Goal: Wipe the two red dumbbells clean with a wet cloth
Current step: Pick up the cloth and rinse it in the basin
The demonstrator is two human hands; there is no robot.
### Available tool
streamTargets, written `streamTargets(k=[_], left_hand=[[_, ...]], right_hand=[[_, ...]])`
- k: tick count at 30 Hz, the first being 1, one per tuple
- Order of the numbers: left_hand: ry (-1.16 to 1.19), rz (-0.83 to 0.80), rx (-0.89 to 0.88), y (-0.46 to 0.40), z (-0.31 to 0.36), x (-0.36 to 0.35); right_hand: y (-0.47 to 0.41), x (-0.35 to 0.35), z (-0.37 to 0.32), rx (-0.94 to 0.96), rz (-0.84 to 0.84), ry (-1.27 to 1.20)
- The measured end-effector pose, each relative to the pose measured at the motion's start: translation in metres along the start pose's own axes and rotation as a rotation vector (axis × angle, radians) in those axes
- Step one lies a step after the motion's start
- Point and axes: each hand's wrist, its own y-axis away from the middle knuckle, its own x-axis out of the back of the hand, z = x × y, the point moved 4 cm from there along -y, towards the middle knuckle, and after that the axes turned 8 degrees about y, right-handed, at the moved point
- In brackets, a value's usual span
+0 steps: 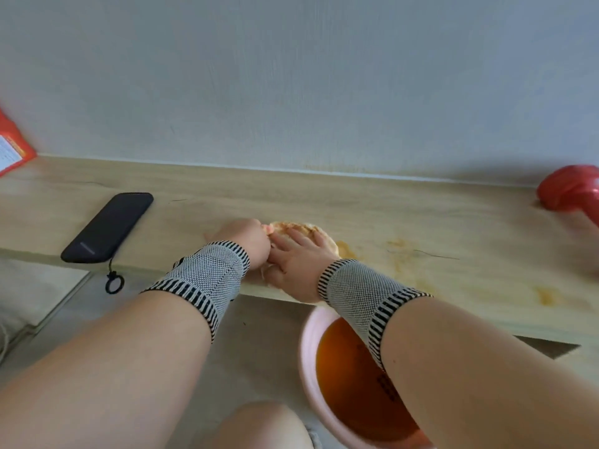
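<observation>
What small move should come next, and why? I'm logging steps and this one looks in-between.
Probably lift the cloth and carry it right to the red dumbbell. Both hands, left and right, hold the cloth on the shelf, apart from the dumbbell.

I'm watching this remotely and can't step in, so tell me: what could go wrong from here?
The cloth under both hands looks stained orange, and orange smears already mark the shelf, so it may soil the red dumbbell rather than clean it. The phone lies near the shelf edge, its strap hanging off; a nudge could drop it. The pink basin of orange water beside the knee might spill.
</observation>
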Motion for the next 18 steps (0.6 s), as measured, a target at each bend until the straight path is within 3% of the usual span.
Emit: streamTargets(k=[5,9,14,18], left_hand=[[-0.011,-0.039,-0.102,0.042,0.046,-0.022],[-0.015,-0.087,-0.165,0.070,0.083,-0.036],[0.034,-0.066,-0.258,0.091,0.120,-0.044],[-0.033,-0.041,-0.272,0.088,0.122,-0.050]], right_hand=[[0.071,-0.013,0.030,-0.081,0.009,0.032],[0.120,-0.020,0.091,-0.315,0.013,-0.076],[0.193,0.005,0.160,-0.791,0.449,-0.356],[0.221,-0.019,0.182,-0.951,0.217,-0.213]])
